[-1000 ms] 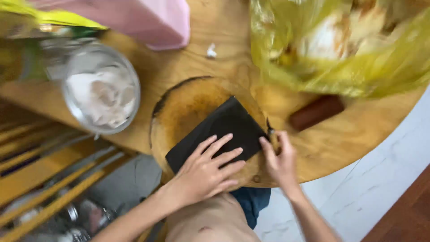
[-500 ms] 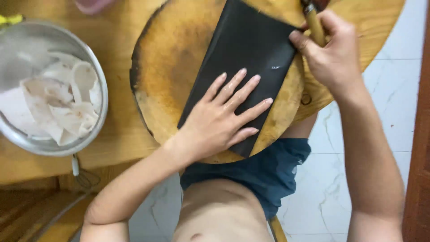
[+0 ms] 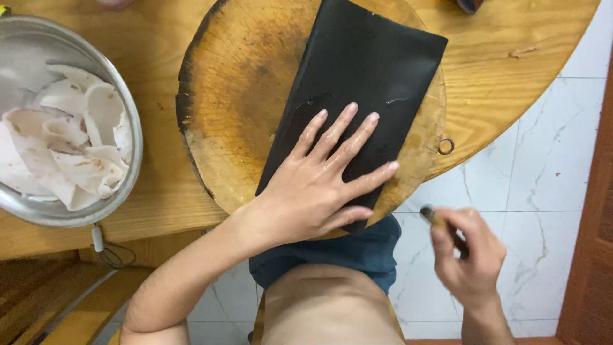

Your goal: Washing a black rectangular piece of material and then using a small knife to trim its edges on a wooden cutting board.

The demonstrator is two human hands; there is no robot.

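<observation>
My left hand (image 3: 319, 185) lies flat, fingers spread, on a black rectangular sheet (image 3: 370, 70). The sheet rests at an angle across a round wooden chopping board (image 3: 236, 108) on the wooden table (image 3: 504, 76). My right hand (image 3: 469, 259) is off the table's edge at the lower right, over the floor, and is blurred. It is closed around a thin handle-like tool (image 3: 429, 215) whose dark end sticks out toward the board; I cannot tell what kind of tool it is.
A metal bowl (image 3: 131, 163) of white, peeled slices stands on the table at the left. A small metal ring (image 3: 445, 146) hangs at the board's right edge. White tiled floor (image 3: 549, 185) lies to the right, and wooden slats show at the lower left.
My right hand left the upper right corner of the black sheet and dropped down off the table with the tool in it. My left hand stays flat on the sheet.
</observation>
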